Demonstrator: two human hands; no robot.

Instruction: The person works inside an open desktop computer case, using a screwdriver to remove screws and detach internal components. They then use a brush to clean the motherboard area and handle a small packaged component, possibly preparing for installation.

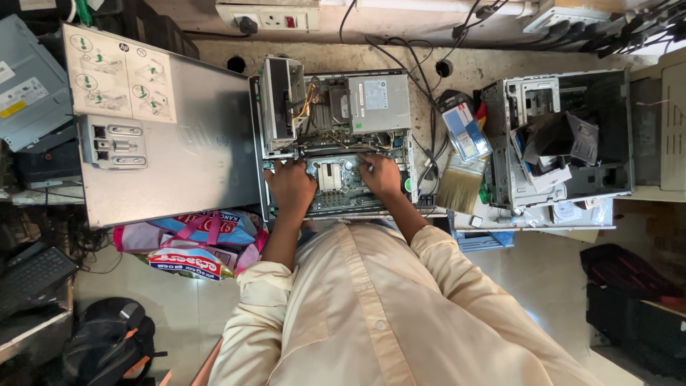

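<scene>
An open desktop computer case lies on the bench in front of me, with its motherboard, a silver power supply and a tilted-up drive cage exposed. My left hand rests on the left side of the motherboard, fingers pointing into the case. On the right side my right hand presses down, its fingertips near the bundle of cables. Both hands flank a pale component in the board's middle. Whether either hand grips anything is hidden.
The grey side panel lies left of the case. A wide paintbrush and a small blue-labelled box lie to the right, beside another open case stuffed with parts. A colourful bag and a black backpack sit on the floor.
</scene>
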